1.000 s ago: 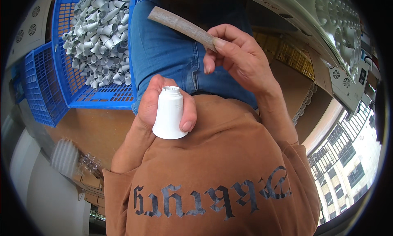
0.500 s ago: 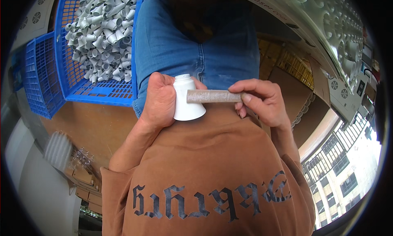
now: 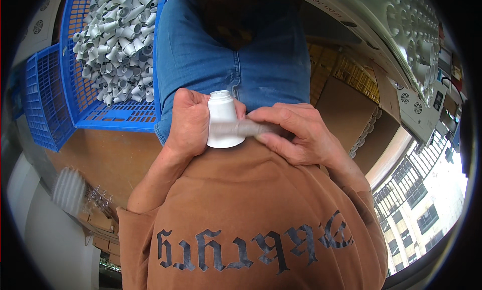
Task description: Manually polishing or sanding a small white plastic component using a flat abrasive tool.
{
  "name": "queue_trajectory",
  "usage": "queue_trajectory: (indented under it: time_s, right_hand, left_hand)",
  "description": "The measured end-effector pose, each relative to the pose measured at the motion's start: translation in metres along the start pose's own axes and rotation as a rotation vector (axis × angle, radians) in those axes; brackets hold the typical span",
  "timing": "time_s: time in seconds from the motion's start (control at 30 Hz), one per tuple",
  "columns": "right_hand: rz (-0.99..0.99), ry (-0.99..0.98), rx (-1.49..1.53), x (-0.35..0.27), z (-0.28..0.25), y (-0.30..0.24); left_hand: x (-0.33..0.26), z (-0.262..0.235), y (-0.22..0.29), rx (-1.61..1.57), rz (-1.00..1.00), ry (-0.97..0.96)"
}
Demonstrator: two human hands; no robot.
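Note:
My left hand (image 3: 188, 123) is wrapped round a white flared plastic piece (image 3: 222, 110), holding it upright over my lap. It has a narrow threaded neck on top and a wide base below. My right hand (image 3: 298, 130) pinches a greyish-brown sandpaper strip (image 3: 232, 128) between thumb and fingers. The strip lies across the front of the white piece, low on its flared body, and is blurred by motion. Some left fingers are hidden behind the piece.
At my left, a blue plastic crate (image 3: 113, 120) holds many grey-white flared pieces (image 3: 118, 49), with another blue crate (image 3: 44, 96) beside it. A cardboard box (image 3: 346, 109) and yellow crate (image 3: 359, 76) stand at right. Clear bubbled sheeting (image 3: 406, 33) lies at the upper right.
My right hand has moved left, closer to the white piece. The sandpaper strip has slid further across it and slightly lower. My left hand keeps its hold.

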State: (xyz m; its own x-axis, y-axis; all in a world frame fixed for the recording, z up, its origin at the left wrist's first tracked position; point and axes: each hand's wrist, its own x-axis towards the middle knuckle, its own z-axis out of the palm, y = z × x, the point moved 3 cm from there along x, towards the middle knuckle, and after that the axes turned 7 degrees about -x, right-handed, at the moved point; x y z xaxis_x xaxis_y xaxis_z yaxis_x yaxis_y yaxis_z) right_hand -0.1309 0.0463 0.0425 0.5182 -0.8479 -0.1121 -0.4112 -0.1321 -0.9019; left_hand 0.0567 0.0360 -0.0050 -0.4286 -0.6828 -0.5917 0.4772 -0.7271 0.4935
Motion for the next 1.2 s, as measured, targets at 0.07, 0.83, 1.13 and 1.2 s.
queue_trajectory:
  time_s: [0.07, 0.83, 1.13, 1.2]
  right_hand:
    - [-0.01, 0.045, -0.025, 0.001, 0.0, 0.002]
    - [-0.194, 0.082, -0.125, -0.009, 0.014, 0.01]
    - [-0.138, 0.123, -0.124, -0.004, 0.016, 0.006]
    - [-0.174, 0.132, -0.051, -0.005, 0.015, 0.003]
  left_hand:
    - [0.002, -0.002, -0.003, -0.035, -0.02, 0.04]
    - [0.001, 0.0, -0.01, -0.01, 0.028, 0.003]
    - [-0.004, -0.004, -0.017, 0.035, 0.022, 0.088]
    - [-0.003, -0.004, -0.02, -0.016, 0.028, 0.046]
